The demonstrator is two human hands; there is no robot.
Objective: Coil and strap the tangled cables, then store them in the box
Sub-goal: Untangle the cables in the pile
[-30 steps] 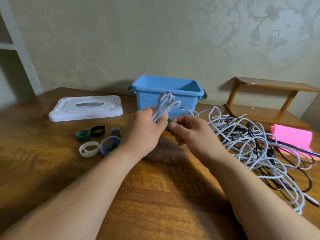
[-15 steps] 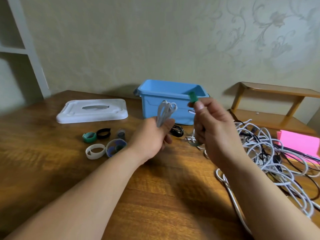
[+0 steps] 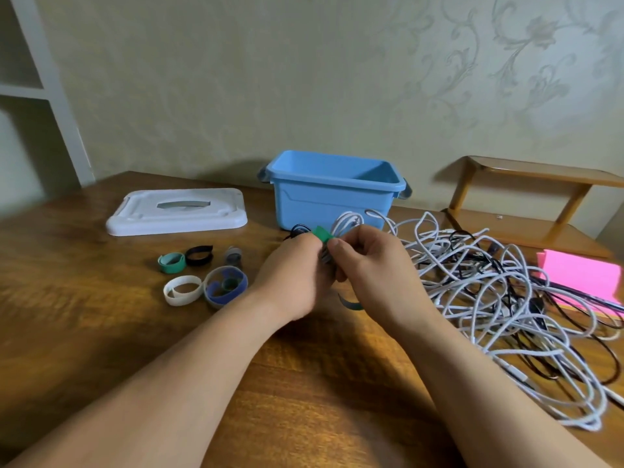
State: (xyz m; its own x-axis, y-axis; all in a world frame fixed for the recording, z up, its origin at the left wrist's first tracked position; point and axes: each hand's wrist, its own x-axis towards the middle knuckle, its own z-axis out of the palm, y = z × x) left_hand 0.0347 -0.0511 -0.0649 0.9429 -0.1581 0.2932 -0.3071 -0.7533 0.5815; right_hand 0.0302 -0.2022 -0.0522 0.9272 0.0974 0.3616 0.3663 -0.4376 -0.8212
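My left hand [image 3: 297, 275] grips a small coiled white cable [image 3: 344, 224] above the table, in front of the open blue box [image 3: 324, 201]. A green strap [image 3: 322, 235] lies across the coil, and my right hand [image 3: 368, 265] pinches it against the bundle. Both hands touch at the coil. A big tangle of white and black cables [image 3: 499, 298] spreads over the table to the right. Loose straps lie to the left: green [image 3: 171, 262], black [image 3: 199, 255], white [image 3: 182, 289] and a blue-grey roll [image 3: 225, 287].
The box's white lid [image 3: 175, 211] lies flat at the back left. A small wooden shelf [image 3: 526, 204] stands at the back right, with a pink pad [image 3: 580, 278] in front of it under some cables. A wall runs behind the table.
My right hand came down from beside the box and brought the green strap onto the coil. Both hands now meet at the bundle, lower and closer to the table.
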